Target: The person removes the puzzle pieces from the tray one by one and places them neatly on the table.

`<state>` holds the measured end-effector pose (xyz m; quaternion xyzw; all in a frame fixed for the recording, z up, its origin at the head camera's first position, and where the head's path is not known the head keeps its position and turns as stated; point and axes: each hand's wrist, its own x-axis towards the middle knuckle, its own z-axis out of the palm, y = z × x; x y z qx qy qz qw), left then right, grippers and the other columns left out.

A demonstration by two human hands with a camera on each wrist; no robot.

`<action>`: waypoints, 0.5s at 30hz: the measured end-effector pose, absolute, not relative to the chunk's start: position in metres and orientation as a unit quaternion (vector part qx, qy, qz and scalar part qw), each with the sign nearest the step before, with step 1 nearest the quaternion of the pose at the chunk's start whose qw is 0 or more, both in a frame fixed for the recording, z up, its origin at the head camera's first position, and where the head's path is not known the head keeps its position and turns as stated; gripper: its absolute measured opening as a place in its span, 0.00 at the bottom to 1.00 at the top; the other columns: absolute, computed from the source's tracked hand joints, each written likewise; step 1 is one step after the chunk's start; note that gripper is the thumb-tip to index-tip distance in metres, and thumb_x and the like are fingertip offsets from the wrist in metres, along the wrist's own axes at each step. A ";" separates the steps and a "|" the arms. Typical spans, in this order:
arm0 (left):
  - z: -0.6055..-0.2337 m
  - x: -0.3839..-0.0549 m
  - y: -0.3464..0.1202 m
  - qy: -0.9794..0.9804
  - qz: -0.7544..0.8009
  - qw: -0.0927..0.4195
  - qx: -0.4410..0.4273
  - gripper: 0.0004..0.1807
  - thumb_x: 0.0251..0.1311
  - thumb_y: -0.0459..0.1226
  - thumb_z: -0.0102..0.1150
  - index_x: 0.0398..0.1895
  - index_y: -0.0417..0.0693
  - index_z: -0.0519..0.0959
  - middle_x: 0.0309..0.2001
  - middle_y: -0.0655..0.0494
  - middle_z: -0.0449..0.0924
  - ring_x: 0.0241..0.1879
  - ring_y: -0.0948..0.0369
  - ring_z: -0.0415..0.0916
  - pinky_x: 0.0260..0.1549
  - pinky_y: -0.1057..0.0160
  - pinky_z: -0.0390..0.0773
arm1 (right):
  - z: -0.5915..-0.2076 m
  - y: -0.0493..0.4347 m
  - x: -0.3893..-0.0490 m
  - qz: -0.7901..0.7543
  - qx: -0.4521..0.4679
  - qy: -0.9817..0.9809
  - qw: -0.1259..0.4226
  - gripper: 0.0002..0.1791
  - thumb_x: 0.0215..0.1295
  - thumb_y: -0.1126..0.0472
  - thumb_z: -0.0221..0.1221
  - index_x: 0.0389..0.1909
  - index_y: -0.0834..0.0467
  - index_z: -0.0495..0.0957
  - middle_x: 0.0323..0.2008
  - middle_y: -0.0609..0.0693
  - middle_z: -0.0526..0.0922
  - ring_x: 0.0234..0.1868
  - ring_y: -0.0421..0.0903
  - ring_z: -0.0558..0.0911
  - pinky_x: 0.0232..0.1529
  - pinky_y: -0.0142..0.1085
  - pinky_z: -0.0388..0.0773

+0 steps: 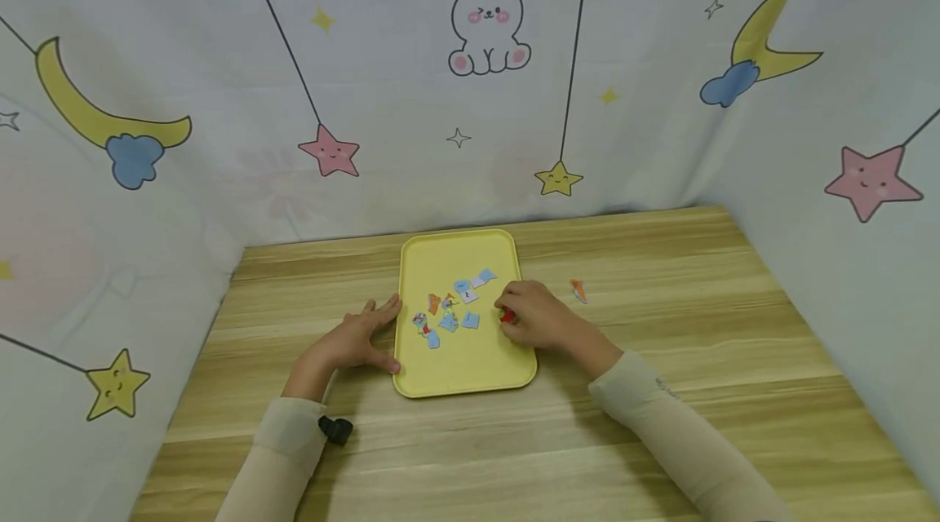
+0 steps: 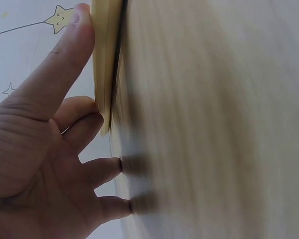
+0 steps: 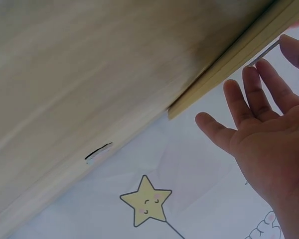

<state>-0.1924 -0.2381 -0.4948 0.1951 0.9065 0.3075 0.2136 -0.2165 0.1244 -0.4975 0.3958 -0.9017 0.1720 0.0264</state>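
Observation:
A yellow tray (image 1: pixel 455 379) lies on the wooden table, with several small, flat, printed pieces on it. Light blue is the main colour of most, such as the square piece (image 1: pixel 471 320); one piece is orange (image 1: pixel 434 304). My left hand (image 1: pixel 358 338) rests at the tray's left edge, thumb and fingers spread along the rim. In the left wrist view two other fingertips (image 2: pixel 120 165) touch the tabletop. Over the tray's right side, my right hand (image 1: pixel 534 315) pinches a small red piece (image 1: pixel 507 315) between thumb and fingers. Its remaining fingers (image 3: pixel 214 128) extend loosely beyond the rim.
To the right of the tray an orange piece (image 1: pixel 578 290) lies on the table (image 1: pixel 661 277). A white cloth wall (image 1: pixel 411 98) with printed stars, moons and a rabbit stands behind the table and along both sides.

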 end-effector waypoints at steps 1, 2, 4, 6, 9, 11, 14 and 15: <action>-0.495 -0.192 -0.238 0.906 0.307 0.213 0.196 0.65 0.39 0.55 0.77 0.78 0.46 0.50 0.79 0.51 0.43 0.76 0.38 0.31 0.67 0.30 0.31 | -0.497 0.126 -0.217 0.172 0.394 -0.903 0.025 0.14 0.60 0.61 0.62 0.46 0.61 0.83 0.40 0.49 0.79 0.42 0.48 0.77 0.49 0.42 0.72; -0.495 -0.192 -0.238 0.906 0.307 0.212 0.198 0.65 0.39 0.55 0.77 0.78 0.45 0.50 0.79 0.51 0.43 0.76 0.38 0.31 0.67 0.29 0.31 | -0.497 0.127 -0.217 0.173 0.392 -0.903 0.023 0.14 0.60 0.61 0.62 0.46 0.61 0.83 0.40 0.50 0.79 0.42 0.49 0.77 0.50 0.42 0.72; -0.494 -0.192 -0.238 0.907 0.305 0.210 0.200 0.65 0.39 0.55 0.77 0.78 0.45 0.50 0.78 0.50 0.43 0.76 0.38 0.31 0.67 0.29 0.31 | -0.497 0.131 -0.218 0.175 0.390 -0.904 0.023 0.14 0.61 0.60 0.61 0.46 0.61 0.83 0.41 0.50 0.79 0.43 0.49 0.77 0.50 0.43 0.72; -0.494 -0.192 -0.238 0.907 0.305 0.209 0.202 0.65 0.39 0.54 0.77 0.78 0.45 0.50 0.78 0.50 0.43 0.76 0.38 0.31 0.66 0.29 0.31 | -0.496 0.134 -0.219 0.180 0.387 -0.904 0.027 0.15 0.61 0.61 0.61 0.46 0.62 0.83 0.40 0.51 0.80 0.43 0.49 0.77 0.50 0.42 0.73; -0.494 -0.192 -0.238 0.908 0.303 0.209 0.202 0.65 0.39 0.55 0.77 0.78 0.45 0.50 0.78 0.50 0.43 0.76 0.38 0.31 0.66 0.29 0.31 | -0.495 0.139 -0.220 0.188 0.379 -0.905 0.033 0.14 0.60 0.62 0.61 0.46 0.63 0.83 0.40 0.51 0.80 0.42 0.49 0.77 0.48 0.41 0.74; -0.494 -0.192 -0.238 0.907 0.303 0.209 0.202 0.65 0.39 0.55 0.77 0.78 0.45 0.50 0.78 0.50 0.43 0.76 0.38 0.31 0.66 0.29 0.31 | -0.495 0.142 -0.221 0.190 0.374 -0.907 0.039 0.14 0.60 0.62 0.61 0.45 0.63 0.83 0.39 0.51 0.80 0.41 0.48 0.77 0.48 0.41 0.74; -0.494 -0.193 -0.238 0.907 0.303 0.210 0.203 0.65 0.39 0.55 0.77 0.78 0.45 0.50 0.78 0.50 0.43 0.76 0.38 0.31 0.66 0.29 0.31 | -0.495 0.146 -0.223 0.188 0.369 -0.909 0.044 0.13 0.60 0.62 0.62 0.45 0.62 0.84 0.38 0.50 0.80 0.39 0.48 0.77 0.46 0.40 0.74; -0.494 -0.193 -0.238 0.907 0.304 0.210 0.203 0.65 0.39 0.55 0.77 0.78 0.45 0.50 0.78 0.50 0.43 0.76 0.38 0.31 0.66 0.29 0.31 | -0.495 0.148 -0.223 0.188 0.370 -0.909 0.047 0.13 0.59 0.63 0.62 0.44 0.62 0.84 0.38 0.50 0.80 0.39 0.48 0.77 0.45 0.40 0.75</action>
